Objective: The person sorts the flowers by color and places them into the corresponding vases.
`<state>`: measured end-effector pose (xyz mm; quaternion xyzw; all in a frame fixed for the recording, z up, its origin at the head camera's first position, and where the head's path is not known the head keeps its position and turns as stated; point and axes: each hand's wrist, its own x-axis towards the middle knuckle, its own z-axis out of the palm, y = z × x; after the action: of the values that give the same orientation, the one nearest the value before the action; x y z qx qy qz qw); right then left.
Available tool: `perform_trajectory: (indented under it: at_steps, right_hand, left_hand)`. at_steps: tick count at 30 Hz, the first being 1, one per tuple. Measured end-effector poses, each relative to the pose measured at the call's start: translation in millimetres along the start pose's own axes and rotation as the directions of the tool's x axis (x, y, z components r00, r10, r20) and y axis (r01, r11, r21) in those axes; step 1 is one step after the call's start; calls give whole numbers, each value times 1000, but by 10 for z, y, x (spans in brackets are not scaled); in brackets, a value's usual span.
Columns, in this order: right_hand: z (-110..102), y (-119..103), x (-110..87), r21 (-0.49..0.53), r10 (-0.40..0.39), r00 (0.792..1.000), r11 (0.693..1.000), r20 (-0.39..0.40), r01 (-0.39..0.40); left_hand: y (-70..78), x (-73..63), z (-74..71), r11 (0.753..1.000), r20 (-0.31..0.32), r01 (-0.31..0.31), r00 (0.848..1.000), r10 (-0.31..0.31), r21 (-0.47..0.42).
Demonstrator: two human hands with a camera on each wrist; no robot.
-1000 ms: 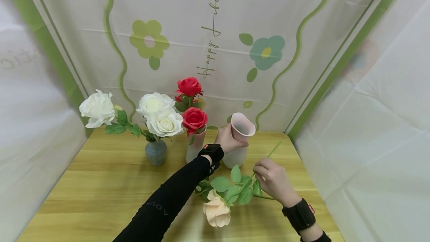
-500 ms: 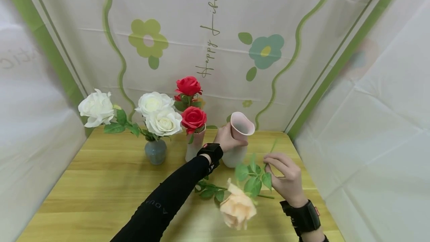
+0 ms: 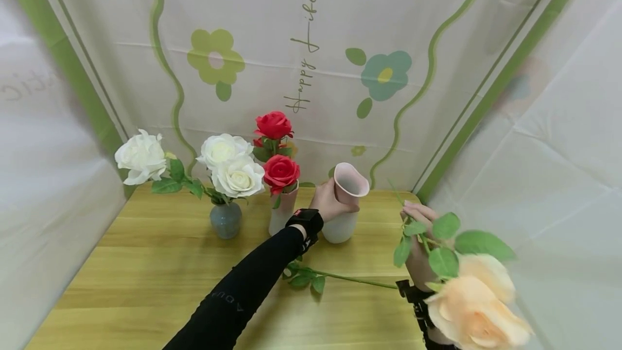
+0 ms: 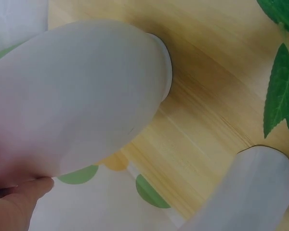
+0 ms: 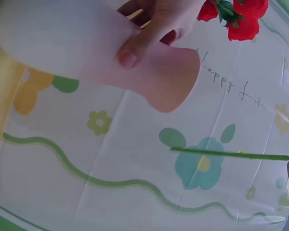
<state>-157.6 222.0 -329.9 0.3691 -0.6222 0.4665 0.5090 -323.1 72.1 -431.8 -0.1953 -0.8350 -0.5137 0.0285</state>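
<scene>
My left hand grips the neck of a pink-and-white vase that stands upright on the table with nothing in its wavy mouth. To the right, my right hand pinches the green stem of a peach rose. The bloom hangs toward me in front of the wrist, and the bare stem end points away, to the right of the vase and apart from it. Leaves hide part of the right hand. In the left wrist view the vase fills much of the frame beside the thumb.
A leafy stem lies on the wooden table, its left end behind my left sleeve. Red roses stand in a slim pink-and-white vase. White roses fill a blue-grey vase. Printed cloth encloses the table.
My right hand has moved right and away from me with the peach rose, and the bloom has swung right and nearer the camera. The left hand and its vase stay put.
</scene>
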Motion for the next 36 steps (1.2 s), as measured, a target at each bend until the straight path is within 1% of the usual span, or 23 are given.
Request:
perform_trajectory:
  at_steps: [1, 2, 3, 4, 5, 6, 7, 8, 9, 10, 11, 12, 13, 14, 16, 18, 21, 25, 28, 30, 33, 36]
  right_hand:
    - [-10, 112, -87, 95, 18, 999, 995, -35, -14]
    - [-22, 186, -163, 224, 59, 997, 973, -47, -47]
    - [-31, 258, -226, 348, 93, 995, 935, -45, -72]
    - [-29, 328, -283, 451, 124, 992, 888, -38, -94]
    - [-16, 360, -325, 568, 175, 984, 813, -29, -128]
    - [-3, 396, -348, 553, 168, 986, 823, -21, -128]
    - [11, 420, -364, 507, 153, 988, 852, -9, -127]
    - [30, 430, -364, 431, 132, 991, 894, 5, -121]
    - [48, 431, -358, 282, 98, 995, 954, 14, -98]
    - [69, 428, -350, 143, 67, 997, 987, 25, -70]
    - [87, 417, -334, 8, 38, 999, 999, 39, -39]
    - [105, 412, -321, -123, 9, 999, 992, 45, -3]
    - [122, 407, -313, -168, 14, 998, 986, 55, -4]
    - [138, 404, -305, -190, 26, 998, 982, 63, -13]
    - [156, 435, -310, -201, 50, 996, 979, 74, -35]
    - [164, 498, -332, -223, 59, 994, 974, 87, -38]
    - [158, 624, -383, -269, 66, 990, 963, 125, -31]
    - [165, 766, -417, -315, 111, 979, 948, 170, -53]
    - [189, 847, -410, -344, 145, 970, 936, 194, -71]
    - [211, 890, -391, -350, 156, 965, 934, 210, -75]
    - [241, 938, -365, -352, 201, 948, 930, 246, -106]
    - [257, 987, -346, -370, 253, 928, 918, 275, -140]
  left_hand:
    - [-1, 0, 1, 1000, -2, -1, 1000, 1, -1]
    - [-1, 1, 1, 1000, -2, -3, 1000, 3, -2]
    - [0, 1, 2, 1000, -3, -4, 1000, 4, -4]
    - [1, 1, 1, 1000, -3, -4, 1000, 4, -4]
    - [1, 0, 0, 1000, -3, -4, 1000, 4, -4]
    - [2, -1, -1, 1000, -3, -2, 1000, 2, -5]
    - [6, -2, -1, 1000, -3, 1, 1000, -1, -5]
    - [10, -3, 0, 1000, -2, 3, 1000, -3, -3]
    - [14, -5, 1, 1000, -2, 6, 1000, -6, -2]
    - [15, -6, 1, 1000, -3, 9, 1000, -9, 0]
    - [16, -8, 2, 1000, -5, 10, 1000, -10, 0]
    - [17, -11, 3, 1000, -8, 11, 1000, -11, -2]
    - [15, -12, 4, 1000, -10, 10, 1000, -10, -1]
    - [14, -14, 5, 1000, -12, 9, 1000, -9, -1]
    - [7, -17, 7, 1000, -19, 7, 1000, -7, 2]
    - [3, -19, 9, 1000, -22, 2, 1000, -2, 6]
    - [-1, -15, 12, 1000, -24, -6, 1000, 6, 14]
    - [-2, -9, 8, 1000, -20, -9, 1000, 9, 6]
    - [-16, -10, 9, 1000, -14, -6, 1000, 6, -7]
    - [-27, -11, 13, 1000, -12, -7, 1000, 7, -15]
    - [-29, -17, 16, 1000, -9, -5, 1000, 5, -24]
    - [-10, -21, 15, 1000, -6, 3, 1000, -3, -11]
